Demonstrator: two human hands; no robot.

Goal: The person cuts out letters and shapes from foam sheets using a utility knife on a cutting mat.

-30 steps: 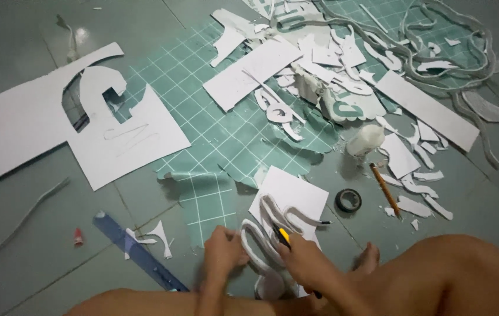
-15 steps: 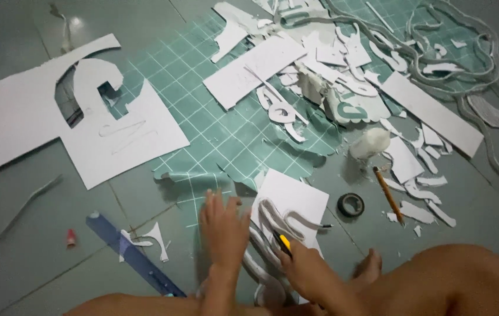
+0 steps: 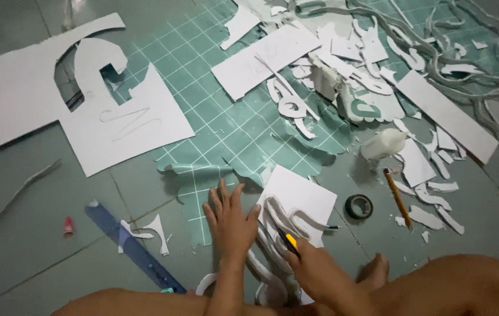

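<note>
Grey floor, littered with white offcuts. Left hand (image 3: pixel 230 225), flat and open, pinned white foam sheet (image 3: pixel 297 202); right hand (image 3: pixel 314 272) gripped yellow-black craft knife (image 3: pixel 290 242). Curved outline partly cut; remainder uncut.

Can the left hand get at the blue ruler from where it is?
Probably yes. The left hand lies flat on the green cutting mat, and the blue ruler sits on the floor just to its left, with only small white scraps between them.
</note>
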